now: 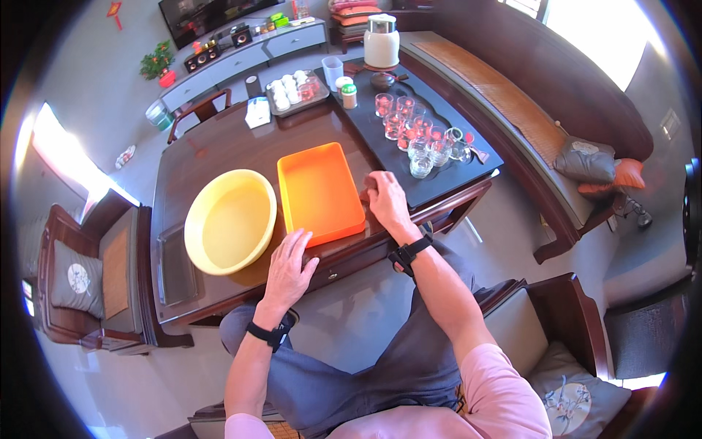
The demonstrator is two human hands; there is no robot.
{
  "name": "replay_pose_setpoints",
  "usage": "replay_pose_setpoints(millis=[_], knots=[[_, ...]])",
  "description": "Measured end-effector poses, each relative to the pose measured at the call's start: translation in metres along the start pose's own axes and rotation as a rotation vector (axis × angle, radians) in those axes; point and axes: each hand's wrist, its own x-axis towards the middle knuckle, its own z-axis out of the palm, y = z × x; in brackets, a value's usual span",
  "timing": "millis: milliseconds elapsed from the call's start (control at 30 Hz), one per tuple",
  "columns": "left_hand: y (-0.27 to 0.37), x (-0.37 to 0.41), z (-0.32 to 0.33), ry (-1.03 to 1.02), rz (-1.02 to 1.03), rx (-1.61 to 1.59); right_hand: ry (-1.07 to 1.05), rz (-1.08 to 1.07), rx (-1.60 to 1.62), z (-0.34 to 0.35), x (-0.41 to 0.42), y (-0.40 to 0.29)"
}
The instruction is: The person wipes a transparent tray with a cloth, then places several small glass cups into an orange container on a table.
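On the dark wooden table, an orange plastic tray lies in front of me with nothing in it. My left hand is at its near left corner, fingers apart and holding nothing. To the left of the tray stands a round yellow plastic basin. Past the tray's right side, my right hand has its fingers bent at the edge of the black tea tray. Something small and dark reddish shows by those fingertips; whether they grip it is unclear. Several clear glass cups with red marks stand on the tea tray.
A lidded tray of white cups sits at the table's back, beside a tissue box. A dark teapot, a toothpick jar and a white kettle stand behind the glasses. A dark shallow tray lies at left.
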Motion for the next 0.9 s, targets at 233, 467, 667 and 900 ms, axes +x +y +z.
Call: replay_pose_setpoints(millis=[233,467,667,900], knots=[[-0.024,0.02,0.036,-0.19,-0.05,0.204,0.077,-0.105,-0.196,-0.01,-0.004,0.002],[-0.022,0.029,0.036,-0.036,0.079,0.065,0.504,0.253,-0.168,-0.051,0.016,0.029],[-0.008,0.024,0.04,-0.091,0.144,-0.005,0.312,0.528,-0.144,-0.049,0.017,0.068],[-0.019,0.02,0.041,-0.06,0.16,0.0,0.213,0.561,-0.273,-0.048,0.037,0.053]])
